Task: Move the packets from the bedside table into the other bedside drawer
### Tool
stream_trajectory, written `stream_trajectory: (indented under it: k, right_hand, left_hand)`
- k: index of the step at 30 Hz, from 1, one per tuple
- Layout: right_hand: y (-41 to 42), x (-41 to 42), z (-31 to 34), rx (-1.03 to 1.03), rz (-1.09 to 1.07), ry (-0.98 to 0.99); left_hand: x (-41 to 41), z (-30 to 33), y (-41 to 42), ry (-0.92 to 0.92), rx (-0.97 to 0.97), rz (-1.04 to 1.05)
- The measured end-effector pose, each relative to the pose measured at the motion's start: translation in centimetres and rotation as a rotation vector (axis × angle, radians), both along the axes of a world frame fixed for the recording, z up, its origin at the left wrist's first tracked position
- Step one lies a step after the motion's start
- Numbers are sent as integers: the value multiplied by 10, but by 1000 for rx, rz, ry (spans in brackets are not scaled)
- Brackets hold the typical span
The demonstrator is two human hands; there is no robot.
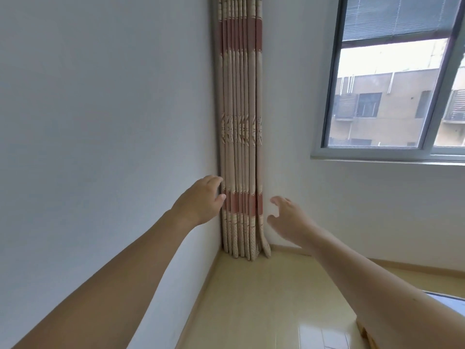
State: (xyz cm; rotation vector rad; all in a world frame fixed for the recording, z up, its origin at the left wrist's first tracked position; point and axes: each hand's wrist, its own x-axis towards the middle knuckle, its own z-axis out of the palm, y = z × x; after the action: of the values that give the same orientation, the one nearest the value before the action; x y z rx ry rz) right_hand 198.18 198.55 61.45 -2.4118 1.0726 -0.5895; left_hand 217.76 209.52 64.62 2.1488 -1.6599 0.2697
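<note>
Both my arms stretch out in front of me toward a room corner. My left hand (202,200) hovers in the air just left of a gathered curtain, fingers loosely curled and holding nothing. My right hand (289,216) hangs to the right of the curtain, fingers spread and empty. No packets, bedside table or drawer are in view.
A beige curtain (240,127) with red bands hangs in the corner down to the floor. White walls run on both sides. A window (392,79) sits at the upper right. A pale glossy floor (264,303) spreads below, with a bed edge (445,302) at the lower right.
</note>
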Motion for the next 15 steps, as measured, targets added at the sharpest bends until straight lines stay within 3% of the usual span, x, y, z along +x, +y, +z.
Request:
stream_trajectory:
  k: [7,15]
  right_hand:
    - [-203,20,34,-49,-163,-16]
    - [-426,-5,-2,2,-312,51]
  left_hand:
    - [29,28,-236,53,-35,-157]
    - [2,-3,-492,135,35,-293]
